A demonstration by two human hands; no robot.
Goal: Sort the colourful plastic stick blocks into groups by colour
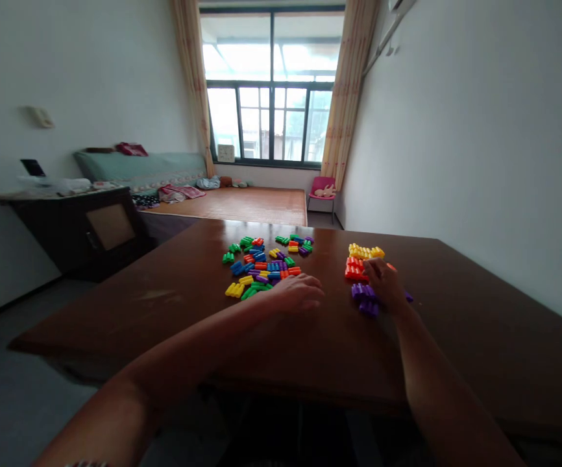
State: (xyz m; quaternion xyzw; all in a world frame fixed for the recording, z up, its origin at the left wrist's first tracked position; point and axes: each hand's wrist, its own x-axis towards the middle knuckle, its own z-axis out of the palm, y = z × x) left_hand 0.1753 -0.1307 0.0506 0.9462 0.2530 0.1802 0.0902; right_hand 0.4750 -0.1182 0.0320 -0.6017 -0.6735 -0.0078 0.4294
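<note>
A person's two bare hands work over small plastic blocks on a dark, glossy table (pixel 164 318). The left hand (pixel 300 293), at the center of the frame, lies palm down with fingers loosely extended and slightly bent, at the lower right edge of a mixed scatter of blocks (pixel 260 266) — green, blue, yellow, purple and orange. The right hand (pixel 383 280), right of center, curls its fingers at the red-orange blocks (pixel 355 268); whether they grip one cannot be told. Yellow blocks (pixel 366 251) sit just above that group in the frame, purple blocks (pixel 365 292) just below — partly hidden by the hand. Beyond the table, a bed (pixel 261 201) lies beneath a window (pixel 272 123) at upper center, with a pink chair (pixel 320 185) at its right.
</note>
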